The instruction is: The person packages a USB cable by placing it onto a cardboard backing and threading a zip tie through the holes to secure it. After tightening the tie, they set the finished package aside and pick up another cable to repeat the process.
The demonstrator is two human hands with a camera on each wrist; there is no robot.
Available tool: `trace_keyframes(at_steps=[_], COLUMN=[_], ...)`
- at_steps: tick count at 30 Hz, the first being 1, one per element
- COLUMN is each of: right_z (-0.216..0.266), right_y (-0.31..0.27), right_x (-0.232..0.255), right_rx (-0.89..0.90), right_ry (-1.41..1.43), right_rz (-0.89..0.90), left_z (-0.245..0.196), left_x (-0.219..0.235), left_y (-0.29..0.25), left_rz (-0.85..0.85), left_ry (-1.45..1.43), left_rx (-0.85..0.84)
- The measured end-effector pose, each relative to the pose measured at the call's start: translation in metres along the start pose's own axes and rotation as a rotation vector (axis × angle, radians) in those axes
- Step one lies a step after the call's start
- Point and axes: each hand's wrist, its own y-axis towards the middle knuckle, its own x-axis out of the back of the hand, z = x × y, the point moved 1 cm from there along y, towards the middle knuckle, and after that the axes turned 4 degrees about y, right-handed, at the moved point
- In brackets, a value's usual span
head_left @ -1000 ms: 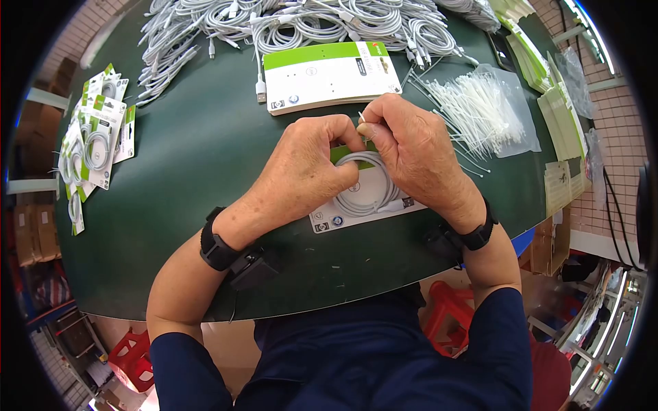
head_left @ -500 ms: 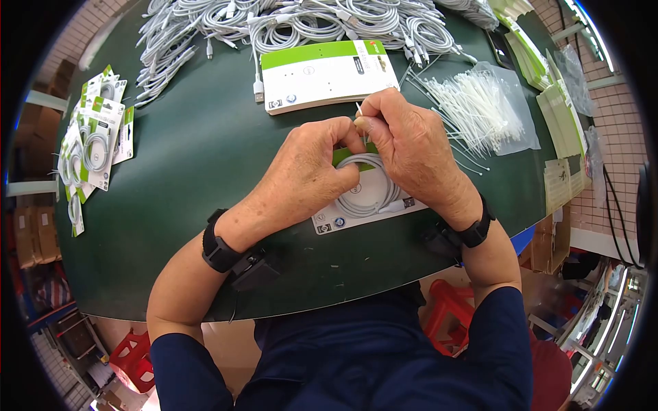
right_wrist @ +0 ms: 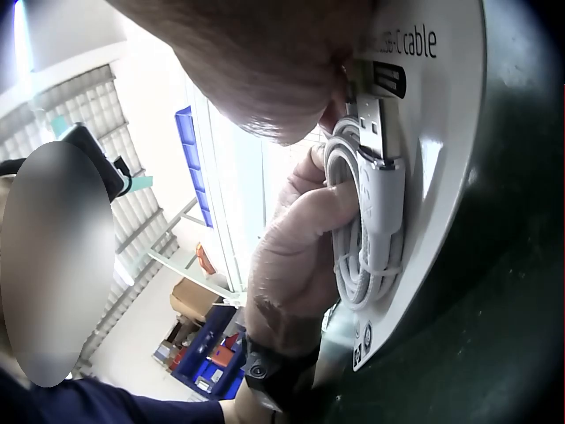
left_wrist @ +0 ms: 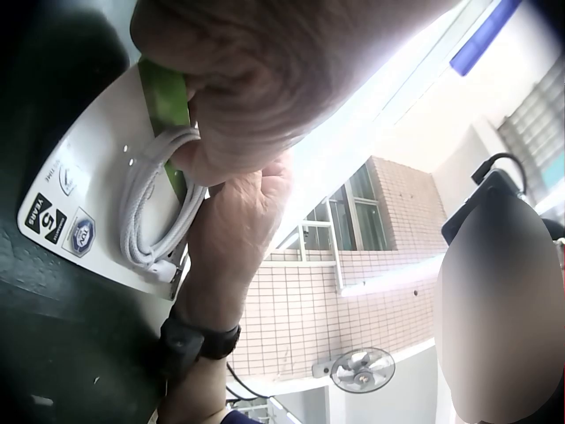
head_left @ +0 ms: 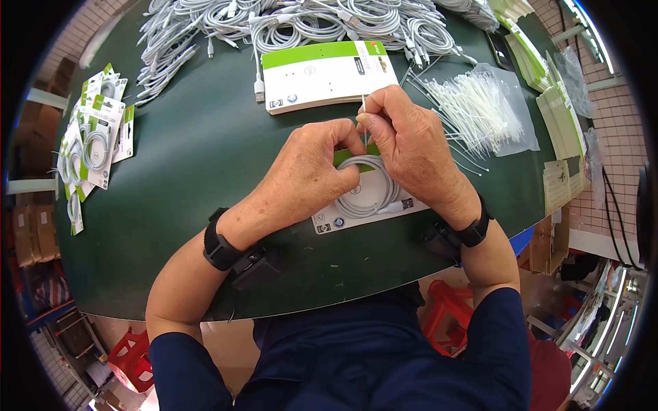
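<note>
A coiled light-grey USB cable (head_left: 358,212) lies on a white-and-green packaging card (head_left: 327,214) at the table's near side. Its metal USB plug (right_wrist: 372,128) shows in the right wrist view. My left hand (head_left: 308,164) holds the coil against the card, its thumb over the loops and its index finger bent at the top edge. Close beside it, my right hand (head_left: 418,140) pinches a thin white cable tie (head_left: 364,103) between thumb and index finger, above the coil. The lower part of the tie is largely hidden by the hands.
A stack of blank cards (head_left: 329,79) lies just beyond the hands. Behind it is a heap of coiled cables (head_left: 308,27). Loose cable ties (head_left: 480,113) spread over a plastic bag on the right. Cards with cables attached (head_left: 96,147) are piled at the left.
More of the cable tie now sticks up above my right fingertips, and it stands more upright. My right hand has risen slightly; the left hand has stayed nearly still on the coil.
</note>
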Motion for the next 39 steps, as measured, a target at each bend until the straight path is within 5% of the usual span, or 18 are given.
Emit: trace_keyframes(at_steps=[6,12,18,24,30,33,39], right_z=[0.003,0.008,0.023,0.015,0.043,0.032,0.022], right_y=[0.001,0.005,0.001,-0.001,0.005,0.001,-0.005], right_x=[0.003,0.014,0.026,0.032,0.039,0.034,0.029], right_rx=[-0.003,0.157,-0.172,-0.079,-0.506,-0.383,-0.299], right_ry=[0.188,0.059,0.333,0.485,0.452,0.453,0.56], right_rz=[-0.006,0.028,0.27,0.37,0.454,0.472,0.384], left_z=[0.004,0.008,0.002,0.009,-0.004,0.002,0.002], left_x=[0.002,0.0,0.007,0.008,0.012,0.007,0.015], left_y=[0.001,0.001,-0.001,0.001,-0.003,-0.002,0.0], left_rz=[-0.001,-0.104,-0.015,-0.078,-0.073,-0.194,-0.119], left_ry=[-0.011,-0.101,-0.096,-0.055,0.015,0.099,0.049], left_rx=[-0.023,-0.041,0.009,-0.084,-0.026,-0.168,-0.033])
